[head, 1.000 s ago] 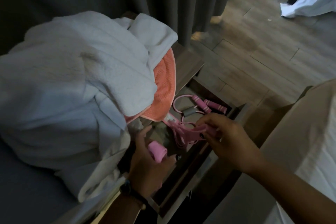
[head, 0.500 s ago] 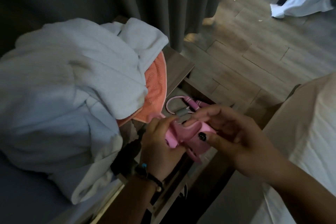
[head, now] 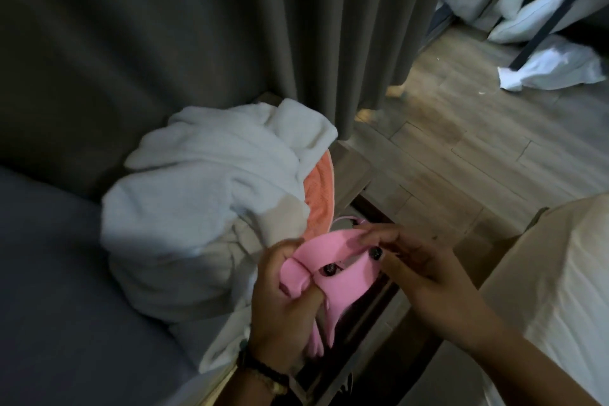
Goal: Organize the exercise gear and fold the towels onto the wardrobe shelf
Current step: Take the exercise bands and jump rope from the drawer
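Both hands on the pink exercise band [head: 333, 252] — L hand [head: 283, 310] curled round its folded end w/ thumb pressed on top, R hand [head: 425, 267] pinching the other side btwn thumb and fingertips, grip narrow. Band's loose ends hang down below the L hand. Just left of the grip: heap of white towels [head: 211, 204] over an orange towel [head: 321, 198]. Under the grip, an open drawer [head: 372, 300]. Grey curtain [head: 230, 26] behind the heap.
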The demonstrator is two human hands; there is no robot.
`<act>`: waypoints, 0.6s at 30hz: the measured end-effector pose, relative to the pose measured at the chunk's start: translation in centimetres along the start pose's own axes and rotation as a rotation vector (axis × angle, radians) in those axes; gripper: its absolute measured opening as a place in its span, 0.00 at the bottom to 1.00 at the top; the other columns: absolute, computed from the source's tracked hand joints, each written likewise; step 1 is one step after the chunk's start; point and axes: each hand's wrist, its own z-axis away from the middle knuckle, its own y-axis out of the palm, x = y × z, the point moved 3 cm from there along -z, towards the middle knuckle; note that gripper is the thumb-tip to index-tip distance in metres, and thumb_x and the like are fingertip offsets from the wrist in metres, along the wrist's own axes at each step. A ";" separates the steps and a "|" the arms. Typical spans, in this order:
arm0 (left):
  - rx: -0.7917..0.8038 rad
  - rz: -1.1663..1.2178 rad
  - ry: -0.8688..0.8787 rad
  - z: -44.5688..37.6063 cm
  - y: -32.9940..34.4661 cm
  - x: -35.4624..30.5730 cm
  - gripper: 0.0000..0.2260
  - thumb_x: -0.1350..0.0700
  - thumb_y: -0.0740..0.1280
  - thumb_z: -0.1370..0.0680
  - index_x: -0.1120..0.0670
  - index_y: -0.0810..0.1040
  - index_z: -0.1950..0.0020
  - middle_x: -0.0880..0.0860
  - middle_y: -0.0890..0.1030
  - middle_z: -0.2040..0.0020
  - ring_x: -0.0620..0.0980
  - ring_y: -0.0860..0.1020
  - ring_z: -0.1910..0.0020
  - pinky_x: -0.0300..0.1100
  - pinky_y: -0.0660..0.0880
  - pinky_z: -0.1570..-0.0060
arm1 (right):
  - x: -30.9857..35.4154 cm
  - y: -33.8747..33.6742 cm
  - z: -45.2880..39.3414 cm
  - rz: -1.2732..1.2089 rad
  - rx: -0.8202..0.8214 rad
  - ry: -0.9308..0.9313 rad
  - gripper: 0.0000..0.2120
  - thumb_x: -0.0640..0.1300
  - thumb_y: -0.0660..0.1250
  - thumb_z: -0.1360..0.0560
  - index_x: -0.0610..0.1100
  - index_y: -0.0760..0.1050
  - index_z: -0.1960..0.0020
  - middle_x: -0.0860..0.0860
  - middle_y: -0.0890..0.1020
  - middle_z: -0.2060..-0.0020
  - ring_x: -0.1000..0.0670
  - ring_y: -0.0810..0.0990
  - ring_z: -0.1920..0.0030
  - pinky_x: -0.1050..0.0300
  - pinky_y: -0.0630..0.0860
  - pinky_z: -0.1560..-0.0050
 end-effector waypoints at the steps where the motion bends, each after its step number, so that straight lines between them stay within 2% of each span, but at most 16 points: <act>1: 0.000 0.050 0.004 0.1 -0.7 -1.1 0.19 0.57 0.74 0.39 0.53 0.77 0.49 0.52 0.84 0.52 0.46 0.82 0.53 0.40 0.78 0.58 | 0.9 0.5 -0.2 -0.002 0.008 0.011 0.18 0.26 0.58 0.24 0.43 0.81 0.50 0.52 0.81 0.44 0.56 0.77 0.38 0.68 0.74 0.46; 4: -0.007 0.244 -0.017 0.4 -2.8 -4.1 0.22 0.52 0.72 0.43 0.59 0.77 0.52 0.55 0.85 0.59 0.47 0.82 0.60 0.39 0.76 0.65 | 3.7 2.3 -0.7 0.010 0.026 0.018 0.11 0.33 0.61 0.22 0.44 0.81 0.50 0.49 0.81 0.45 0.52 0.78 0.41 0.58 0.76 0.45; 5: -0.001 0.312 -0.016 0.6 -3.4 -4.9 0.24 0.52 0.72 0.44 0.60 0.77 0.52 0.55 0.85 0.60 0.47 0.82 0.61 0.38 0.76 0.66 | 4.4 3.2 -0.7 -0.002 0.024 0.045 0.06 0.40 0.65 0.23 0.45 0.81 0.52 0.49 0.81 0.47 0.51 0.79 0.43 0.52 0.78 0.46; 6: -0.010 0.359 -0.020 0.7 -4.1 -5.8 0.25 0.52 0.71 0.45 0.60 0.78 0.52 0.56 0.85 0.60 0.48 0.82 0.61 0.38 0.77 0.66 | 5.3 4.1 -0.8 -0.014 0.027 0.074 0.06 0.48 0.69 0.27 0.47 0.81 0.53 0.50 0.81 0.47 0.50 0.80 0.44 0.47 0.79 0.47; 8: -0.034 0.422 -0.039 1.2 -5.5 -7.2 0.26 0.52 0.72 0.47 0.58 0.79 0.51 0.56 0.85 0.58 0.49 0.83 0.60 0.39 0.78 0.65 | 6.4 5.8 -0.9 -0.041 0.042 0.100 0.21 0.64 0.75 0.38 0.49 0.80 0.55 0.51 0.80 0.46 0.49 0.80 0.44 0.44 0.79 0.45; 10: -0.049 0.468 -0.051 1.6 -6.9 -8.7 0.27 0.53 0.72 0.48 0.56 0.80 0.50 0.55 0.86 0.55 0.51 0.84 0.58 0.40 0.79 0.64 | 7.0 7.1 -1.2 -0.002 0.039 0.100 0.29 0.70 0.75 0.44 0.50 0.79 0.54 0.53 0.79 0.42 0.51 0.79 0.41 0.40 0.75 0.40; 13: -0.060 0.581 -0.071 2.4 -8.6 -10.6 0.28 0.56 0.71 0.49 0.57 0.80 0.49 0.59 0.85 0.54 0.55 0.84 0.58 0.43 0.80 0.66 | 8.1 8.8 -2.4 0.013 0.115 0.077 0.29 0.69 0.75 0.42 0.52 0.77 0.50 0.56 0.78 0.40 0.53 0.76 0.38 0.41 0.72 0.36; 14: -0.065 0.623 -0.080 2.5 -9.1 -11.1 0.29 0.56 0.71 0.49 0.59 0.80 0.48 0.60 0.85 0.53 0.57 0.84 0.58 0.45 0.80 0.65 | 8.7 9.4 -3.0 -0.016 0.165 0.057 0.27 0.65 0.76 0.40 0.50 0.77 0.48 0.54 0.79 0.42 0.50 0.77 0.38 0.42 0.73 0.37; 16: -0.082 0.670 -0.083 2.8 -10.0 -12.2 0.32 0.56 0.72 0.48 0.61 0.77 0.43 0.64 0.83 0.48 0.62 0.83 0.52 0.51 0.81 0.58 | 10.0 10.5 -4.2 -0.072 0.268 0.017 0.23 0.56 0.75 0.35 0.45 0.76 0.47 0.49 0.82 0.48 0.47 0.79 0.43 0.48 0.77 0.45; 18: -0.135 0.667 -0.070 2.6 -11.0 -13.0 0.33 0.54 0.76 0.48 0.61 0.77 0.44 0.64 0.82 0.48 0.61 0.82 0.54 0.51 0.80 0.57 | 11.5 11.1 -5.6 -0.086 0.364 0.030 0.24 0.55 0.73 0.35 0.44 0.75 0.45 0.48 0.82 0.50 0.48 0.81 0.47 0.55 0.78 0.50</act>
